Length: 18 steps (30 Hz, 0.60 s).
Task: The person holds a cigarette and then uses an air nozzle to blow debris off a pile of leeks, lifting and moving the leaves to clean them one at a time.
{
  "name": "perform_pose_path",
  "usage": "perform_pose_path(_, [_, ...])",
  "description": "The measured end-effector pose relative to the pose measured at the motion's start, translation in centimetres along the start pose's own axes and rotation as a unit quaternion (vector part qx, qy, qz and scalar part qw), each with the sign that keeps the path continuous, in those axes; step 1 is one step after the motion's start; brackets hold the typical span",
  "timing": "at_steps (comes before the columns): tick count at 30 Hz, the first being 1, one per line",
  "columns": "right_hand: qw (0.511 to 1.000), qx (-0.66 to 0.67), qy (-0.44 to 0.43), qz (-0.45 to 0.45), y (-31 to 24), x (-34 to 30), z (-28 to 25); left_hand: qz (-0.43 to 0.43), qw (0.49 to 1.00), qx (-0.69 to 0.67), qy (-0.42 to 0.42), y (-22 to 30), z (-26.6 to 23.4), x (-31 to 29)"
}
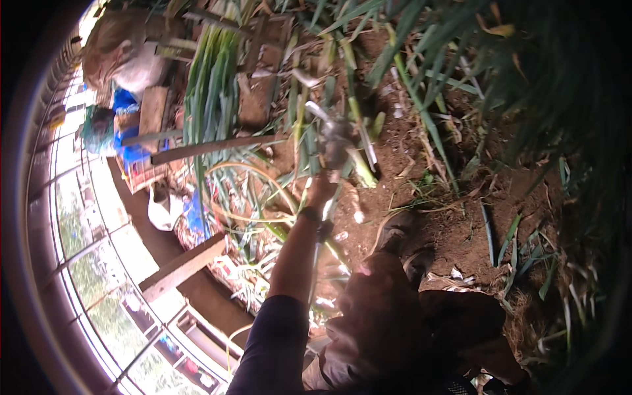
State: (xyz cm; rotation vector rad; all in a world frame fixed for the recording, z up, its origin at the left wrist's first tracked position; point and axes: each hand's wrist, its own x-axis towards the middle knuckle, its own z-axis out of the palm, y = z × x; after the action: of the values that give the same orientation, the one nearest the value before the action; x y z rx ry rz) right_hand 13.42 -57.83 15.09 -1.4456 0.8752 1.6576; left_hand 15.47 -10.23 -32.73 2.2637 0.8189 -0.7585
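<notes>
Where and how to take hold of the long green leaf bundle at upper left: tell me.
Probably crosswise around the middle of the green leaf bundle, coming from its right side in the picture: it is long and gathered fairly narrow there, while a wooden bar crosses it lower down.

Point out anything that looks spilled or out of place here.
Loose green leaves lie scattered on the soil at right, looking messy compared with the leafy bunch lined up at upper left. The left hand and whatever it touches are too blurred to judge.
</notes>
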Motion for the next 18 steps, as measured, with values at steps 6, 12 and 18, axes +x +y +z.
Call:
perform_pose_path(6, [0.867, -0.398, -0.044, -0.296, -8.7, 3.9, 5.4, 0.000, 0.989, -0.151, 0.005, -0.8, -6.1, -14.7])
perform_pose_path(12, [0.720, -0.501, 0.003, -0.481, -6.5, 4.6, 7.1, 0.078, 0.996, -0.024, -0.040, 0.4, -17.2, -32.5])
perform_pose_path(18, [0.914, -0.165, -0.188, -0.321, -5.1, 1.0, 8.9, 0.053, 0.993, 0.102, -0.009, -1.1, -33.9, -49.8])
